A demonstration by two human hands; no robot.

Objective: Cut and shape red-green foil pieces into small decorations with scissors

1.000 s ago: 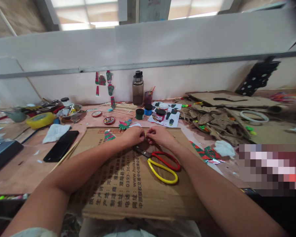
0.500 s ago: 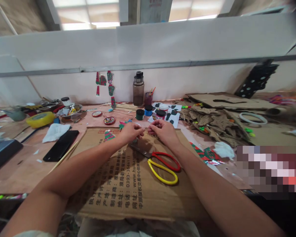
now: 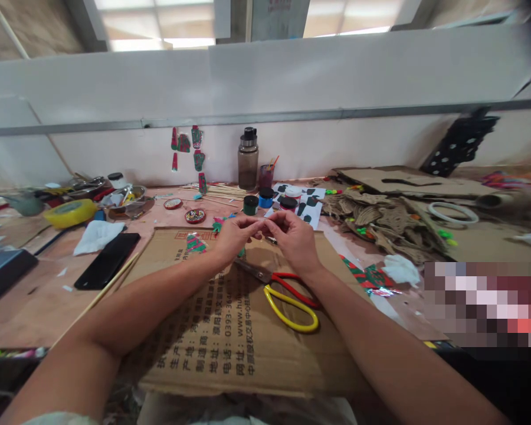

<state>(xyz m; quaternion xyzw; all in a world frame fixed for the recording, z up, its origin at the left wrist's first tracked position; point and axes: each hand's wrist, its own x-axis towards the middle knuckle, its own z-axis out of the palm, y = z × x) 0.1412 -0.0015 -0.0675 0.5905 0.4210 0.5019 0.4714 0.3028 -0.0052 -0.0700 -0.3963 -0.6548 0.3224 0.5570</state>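
My left hand and my right hand meet fingertip to fingertip above the far part of a printed cardboard sheet. Both are pinched closed; whatever lies between the fingers is too small to make out. Scissors with one red and one yellow handle lie on the cardboard just below the hands, the blades pointing to the upper left. A green and red patterned piece rests on the cardboard left of my left hand.
A black phone, white tissue and yellow tape roll are at the left. Behind the hands stand paint jars and a bottle. Brown cut pieces are heaped at the right, near another tissue.
My hands have come together, the fingertips now touching where a small gap showed before. The view has shifted very slightly.
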